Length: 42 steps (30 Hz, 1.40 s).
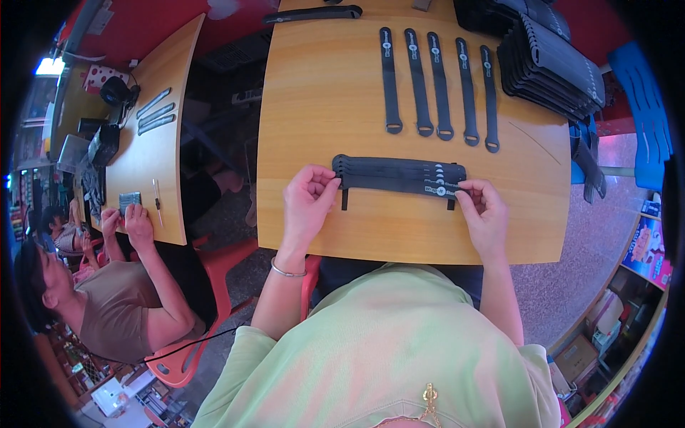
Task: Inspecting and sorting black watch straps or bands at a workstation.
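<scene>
A stack of black straps (389, 177), fanned slightly so their edges show in steps, lies crosswise on the wooden table in front of me. My left hand (312, 196) pinches its left end between thumb and fingers. At the other end, my right hand (485, 214) pinches the corner beside the white printing. Two narrow black strips stick out from under the stack: a left strip (344, 200) and a right strip (451, 205). Beyond the stack, several loose black straps (437, 85) lie side by side lengthwise, each with a slotted near end.
Thick piles of black straps (549, 68) stand at the table's far right corner. Another strap bundle (312, 14) lies at the far left edge. A thin strand (535, 143) rests on the wooden table (300, 128). To the left, a person (135, 299) works at a separate table (160, 85).
</scene>
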Motion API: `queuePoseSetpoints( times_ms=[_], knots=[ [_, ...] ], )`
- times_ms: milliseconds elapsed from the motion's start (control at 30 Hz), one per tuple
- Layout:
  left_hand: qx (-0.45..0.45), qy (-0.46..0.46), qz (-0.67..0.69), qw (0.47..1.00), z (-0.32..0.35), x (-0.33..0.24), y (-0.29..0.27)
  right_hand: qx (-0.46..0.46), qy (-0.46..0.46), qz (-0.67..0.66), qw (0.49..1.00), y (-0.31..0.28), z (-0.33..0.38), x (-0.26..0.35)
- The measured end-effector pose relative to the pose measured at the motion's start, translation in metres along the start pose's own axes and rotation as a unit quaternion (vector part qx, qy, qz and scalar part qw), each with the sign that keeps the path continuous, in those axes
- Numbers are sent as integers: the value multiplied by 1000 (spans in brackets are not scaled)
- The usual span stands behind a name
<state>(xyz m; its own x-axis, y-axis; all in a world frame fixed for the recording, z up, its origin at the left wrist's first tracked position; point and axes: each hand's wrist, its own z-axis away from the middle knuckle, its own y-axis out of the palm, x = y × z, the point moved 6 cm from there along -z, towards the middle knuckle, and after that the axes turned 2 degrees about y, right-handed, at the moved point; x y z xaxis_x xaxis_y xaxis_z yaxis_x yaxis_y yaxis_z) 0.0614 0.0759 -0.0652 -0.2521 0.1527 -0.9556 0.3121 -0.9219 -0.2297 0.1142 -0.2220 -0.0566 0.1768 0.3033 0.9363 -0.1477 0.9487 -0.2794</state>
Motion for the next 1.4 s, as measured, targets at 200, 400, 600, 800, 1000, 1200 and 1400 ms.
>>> queuePoseSetpoints(
  times_ms=[200, 400, 600, 800, 1000, 1200, 1400],
  knots=[
    [-3, 1, -10, 1000, 0, -1, 0, -5, -2, 20, 1000, -1, -1, 0],
    [-2, 0, -9, 1000, 0, -1, 1, -17, -12, 23, 1000, -1, -2, 0],
    [-15, -2, 7, 1000, 0, -1, 2, -26, 0, 36, 999, -2, 0, 0],
    [-12, -3, 3, 1000, 0, -1, 2, -26, -8, 44, 999, -1, 1, 2],
    [-13, -2, 2, 1000, 0, -1, 2, -44, -19, 70, 996, -1, -1, 3],
    [-14, 0, 3, 1000, 0, -1, 2, -47, -11, 74, 996, -1, -2, 3],
    [-17, 5, -4, 1000, 0, 0, 1, -49, -5, 78, 996, -1, -4, 4]
  ],
)
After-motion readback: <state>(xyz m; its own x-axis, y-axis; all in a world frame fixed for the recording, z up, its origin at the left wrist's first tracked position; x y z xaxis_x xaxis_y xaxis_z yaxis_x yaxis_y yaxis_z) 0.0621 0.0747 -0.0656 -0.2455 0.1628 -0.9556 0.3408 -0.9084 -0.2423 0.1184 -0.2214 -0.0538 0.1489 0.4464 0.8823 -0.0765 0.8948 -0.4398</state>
